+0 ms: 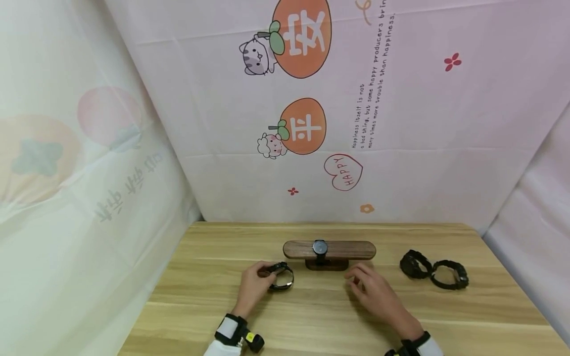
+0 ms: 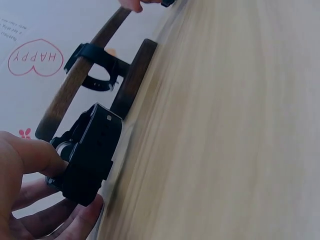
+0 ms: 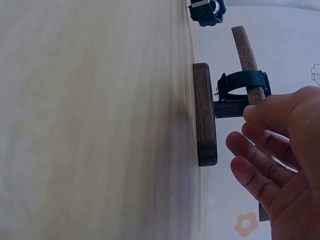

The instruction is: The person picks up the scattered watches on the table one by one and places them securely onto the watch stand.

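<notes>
My left hand (image 1: 257, 283) pinches a black wristwatch (image 1: 285, 277) between thumb and fingers, left of the wooden watch stand. Close up in the left wrist view, the thumb lies over the dial side of this watch (image 2: 95, 155) and fingertips are under its lower edge. A second black watch (image 1: 320, 248) is strapped round the crossbar of the dark wood watch stand (image 1: 352, 249), left of the bar's middle. My right hand (image 1: 376, 294) is just in front of the bar's right half, fingers loosely curled and holding nothing. Its thumb overlaps the bar in the right wrist view.
Two more black watches (image 1: 415, 264) (image 1: 451, 275) lie side by side on the right of the wooden table (image 1: 311, 326). Behind the table hangs a printed white cloth (image 1: 423, 178), with more cloth along both sides.
</notes>
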`<action>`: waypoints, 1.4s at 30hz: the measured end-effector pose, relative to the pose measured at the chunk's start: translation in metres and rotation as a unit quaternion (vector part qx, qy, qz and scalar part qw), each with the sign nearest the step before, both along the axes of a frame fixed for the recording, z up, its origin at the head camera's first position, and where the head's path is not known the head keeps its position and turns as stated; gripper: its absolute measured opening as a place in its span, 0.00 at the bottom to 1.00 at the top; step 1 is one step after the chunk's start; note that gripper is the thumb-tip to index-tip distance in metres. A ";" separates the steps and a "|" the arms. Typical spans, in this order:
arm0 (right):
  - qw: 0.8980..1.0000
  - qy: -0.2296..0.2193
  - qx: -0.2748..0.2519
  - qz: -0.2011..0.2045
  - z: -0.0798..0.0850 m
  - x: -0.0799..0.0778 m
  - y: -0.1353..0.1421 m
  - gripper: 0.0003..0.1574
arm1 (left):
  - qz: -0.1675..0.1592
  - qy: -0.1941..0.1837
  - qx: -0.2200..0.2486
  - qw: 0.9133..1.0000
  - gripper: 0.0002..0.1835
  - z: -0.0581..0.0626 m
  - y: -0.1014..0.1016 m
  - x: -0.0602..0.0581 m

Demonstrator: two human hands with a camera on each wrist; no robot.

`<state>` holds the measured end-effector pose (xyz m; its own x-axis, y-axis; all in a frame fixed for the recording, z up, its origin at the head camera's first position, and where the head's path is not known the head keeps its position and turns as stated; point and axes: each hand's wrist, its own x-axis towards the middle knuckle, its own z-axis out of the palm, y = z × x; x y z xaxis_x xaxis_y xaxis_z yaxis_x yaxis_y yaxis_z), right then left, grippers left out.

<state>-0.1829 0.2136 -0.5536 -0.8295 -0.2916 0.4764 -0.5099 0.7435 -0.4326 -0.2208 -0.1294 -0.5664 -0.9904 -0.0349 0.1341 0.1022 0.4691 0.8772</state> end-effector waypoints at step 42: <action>0.982 -0.184 -0.045 0.001 0.002 -0.008 -0.015 0.17 | -0.144 0.021 0.064 0.987 0.10 -0.003 0.089 0.006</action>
